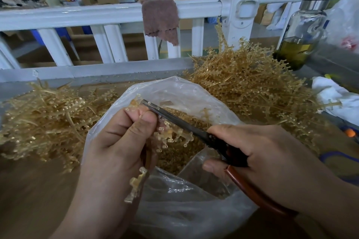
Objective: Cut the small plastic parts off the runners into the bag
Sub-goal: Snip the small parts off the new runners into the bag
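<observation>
A clear, crinkled plastic bag (184,91) lies open in the middle of the brown tabletop (29,190), and both hands work over its mouth. The left hand (116,141), at eight o'clock from the bag's opening, is clamped on a translucent amber plastic runner with small loop-ended parts along its branches (169,137). Thumb and forefinger pinch the stem, and the other fingers are curled round it. The runner's lower end sticks out beneath the palm toward six o'clock.

The right hand (262,151), at four o'clock, is closed round the reddish-brown handles of a pair of black-bladed scissors (184,126). The blades slant up toward ten o'clock, lying close together, with their tips at the runner's top end, just beside the left fingertips. The runner's branches hang touching the underside of the blades, above the bag.

Inside the bag lies a heap of small amber cut-off parts (184,153).

A loose tangle of the same amber runners (44,118) is piled at nine o'clock from the bag. A taller, denser mound of them (248,81) rises at one o'clock.

Past the table at twelve o'clock runs a white railing (77,15) with a brownish-pink cloth (161,17) draped over its top bar. At two o'clock stands a clear glass bottle with a metal cap and yellow-green liquid in its bottom (303,31). Crumpled white material (334,99) lies at three o'clock.
</observation>
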